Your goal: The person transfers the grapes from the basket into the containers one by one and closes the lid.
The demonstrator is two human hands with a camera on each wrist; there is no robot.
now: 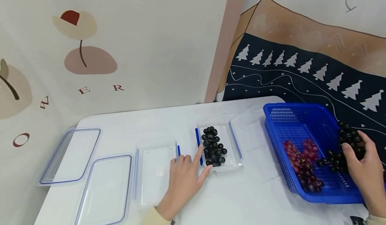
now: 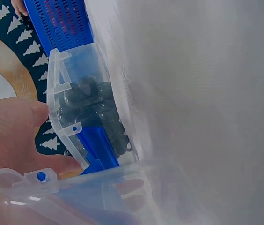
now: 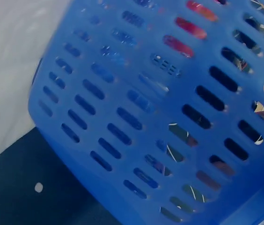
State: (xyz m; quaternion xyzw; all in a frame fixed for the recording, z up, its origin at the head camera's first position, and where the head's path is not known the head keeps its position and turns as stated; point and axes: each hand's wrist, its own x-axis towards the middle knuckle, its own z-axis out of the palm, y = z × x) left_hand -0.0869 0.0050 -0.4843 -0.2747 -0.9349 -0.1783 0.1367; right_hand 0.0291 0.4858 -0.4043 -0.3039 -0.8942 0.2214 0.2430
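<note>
A bunch of black grapes lies lengthwise in a clear plastic container with blue side clips. My left hand reaches to this container's near left corner, its index finger and thumb spread along the rim. In the left wrist view, the thumb and a finger come right to the container's edge. Over the right side of a blue basket, my right hand grips another bunch of black grapes between thumb and fingers. In the right wrist view the basket's slotted wall hides this hand's grip.
Red grapes and darker grapes lie in the basket. A second clear container stands beneath and left of my left hand. Two clear lids with blue seals lie at the left, one jutting past the table's edge. A patterned wall curtain hangs behind.
</note>
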